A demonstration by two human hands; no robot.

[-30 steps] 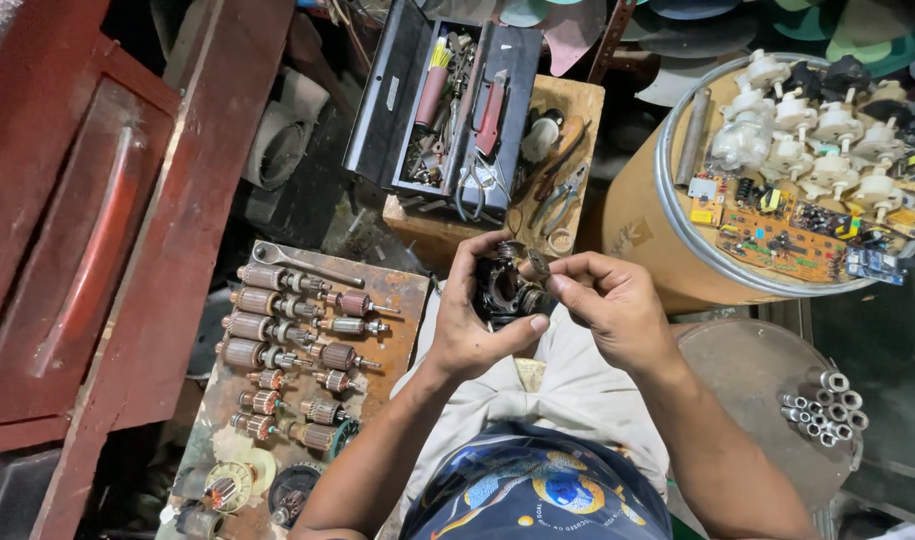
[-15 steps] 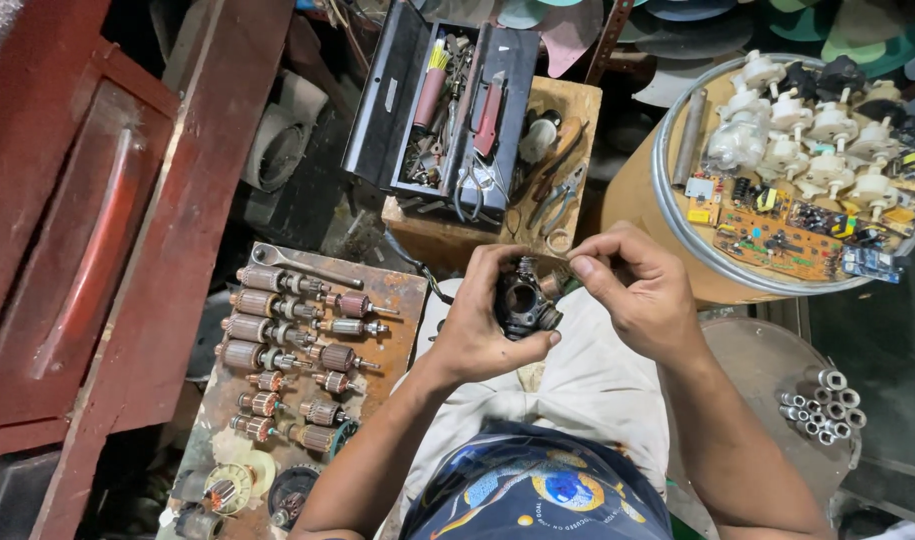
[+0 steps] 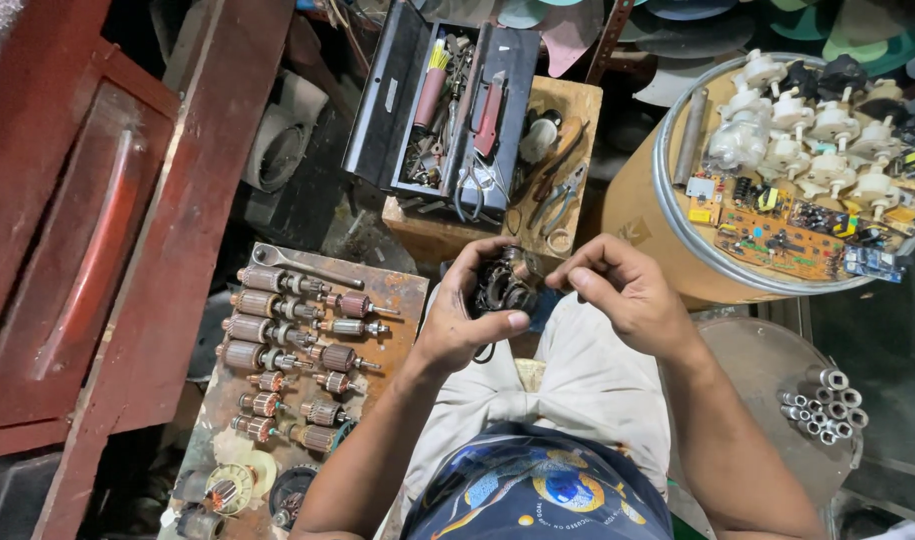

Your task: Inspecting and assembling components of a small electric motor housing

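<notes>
My left hand (image 3: 469, 320) grips a small dark motor part with copper windings (image 3: 504, 285), held above my lap. My right hand (image 3: 620, 293) is just to its right, with the fingertips pinched together against the part's right side. Both forearms reach up from the bottom of the view over my light trousers (image 3: 567, 390). What my right fingertips pinch is too small to make out.
A rusty board (image 3: 402, 300) at the left carries several motor armatures (image 3: 277, 330). An open black toolbox (image 3: 447, 100) sits on a wooden stool (image 3: 567, 110) ahead. A round drum (image 3: 637, 200) at right holds circuit boards (image 3: 777, 235) and white motor parts. Metal tubes (image 3: 822, 405) lie lower right. Red furniture (image 3: 67, 220) stands left.
Both hands with the motor part have shifted a little between frames. My right hand rose over the part half a second ago and now sits lower at its right side.
</notes>
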